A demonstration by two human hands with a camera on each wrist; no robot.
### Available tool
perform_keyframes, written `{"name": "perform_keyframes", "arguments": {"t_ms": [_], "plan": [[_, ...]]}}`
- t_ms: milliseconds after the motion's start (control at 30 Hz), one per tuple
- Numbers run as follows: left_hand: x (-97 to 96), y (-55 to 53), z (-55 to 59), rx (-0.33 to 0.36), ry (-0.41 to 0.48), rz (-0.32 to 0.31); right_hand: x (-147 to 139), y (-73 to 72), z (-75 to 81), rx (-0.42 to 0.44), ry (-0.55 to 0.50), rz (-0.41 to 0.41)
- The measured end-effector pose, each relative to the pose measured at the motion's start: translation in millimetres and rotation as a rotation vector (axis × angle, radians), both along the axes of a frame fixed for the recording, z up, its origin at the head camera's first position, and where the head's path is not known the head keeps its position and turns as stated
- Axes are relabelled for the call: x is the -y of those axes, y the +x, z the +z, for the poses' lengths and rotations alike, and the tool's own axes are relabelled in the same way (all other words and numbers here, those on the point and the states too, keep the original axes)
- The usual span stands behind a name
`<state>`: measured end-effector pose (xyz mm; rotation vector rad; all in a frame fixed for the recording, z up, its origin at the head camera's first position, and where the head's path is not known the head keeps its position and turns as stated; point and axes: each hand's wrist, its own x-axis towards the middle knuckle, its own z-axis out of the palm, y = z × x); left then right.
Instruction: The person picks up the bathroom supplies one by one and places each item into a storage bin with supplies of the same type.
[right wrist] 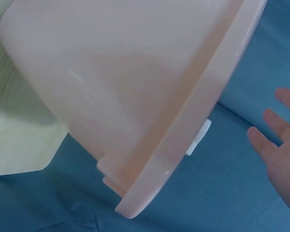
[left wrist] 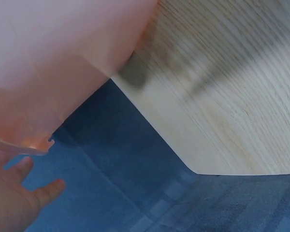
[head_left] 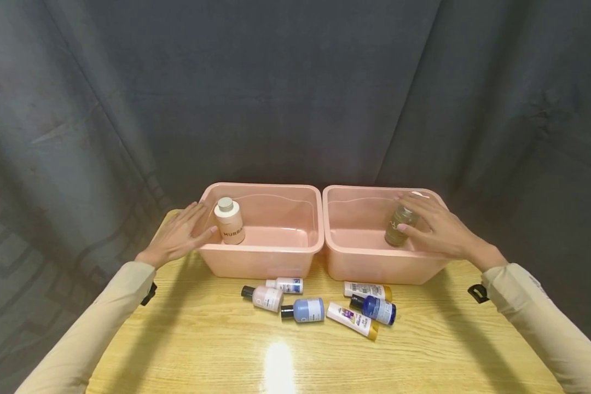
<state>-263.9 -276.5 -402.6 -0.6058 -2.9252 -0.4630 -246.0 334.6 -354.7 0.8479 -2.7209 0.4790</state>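
Two pink plastic bins stand side by side in the head view. My left hand [head_left: 179, 235] is at the outer rim of the left bin [head_left: 261, 262], fingers extended, thumb reaching over the edge toward a white bottle [head_left: 230, 223] standing inside. In the left wrist view, the fingers [left wrist: 49, 192] are spread near the bin's rim. My right hand [head_left: 440, 229] hovers over the right bin [head_left: 379, 267], partly covering a dark green pump bottle [head_left: 397, 230] in it. From the right wrist, the fingers [right wrist: 279, 126] show spread and holding nothing, apart from the bin wall.
In front of the bins lie a small white bottle [head_left: 289, 285], a pink bottle [head_left: 268, 298], a light blue bottle [head_left: 308, 310], a dark blue bottle [head_left: 378, 310] and two white tubes with gold caps [head_left: 349, 318]. A dark curtain [head_left: 276, 98] hangs behind the wooden table [head_left: 216, 350].
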Motion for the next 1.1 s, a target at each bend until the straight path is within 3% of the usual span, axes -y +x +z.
{"name": "perform_keyframes", "arguments": {"t_ms": [200,467,700,1100], "plan": [[-1.0,-0.5,-2.3,-0.007,0.015,-0.005,7,1.4,-0.7,-0.051,0.01,0.054],[-0.4,0.3,-3.1,-0.007,0.008,-0.002,19,5.6,0.0,-0.035,-0.011,0.122],[-1.4,0.7,-3.4,0.02,-0.002,0.016,26,11.1,0.1,0.016,-0.01,0.113],[-1.9,1.8,-3.2,0.051,0.032,0.007,39,17.4,-5.6,-0.02,0.015,0.159]]}}
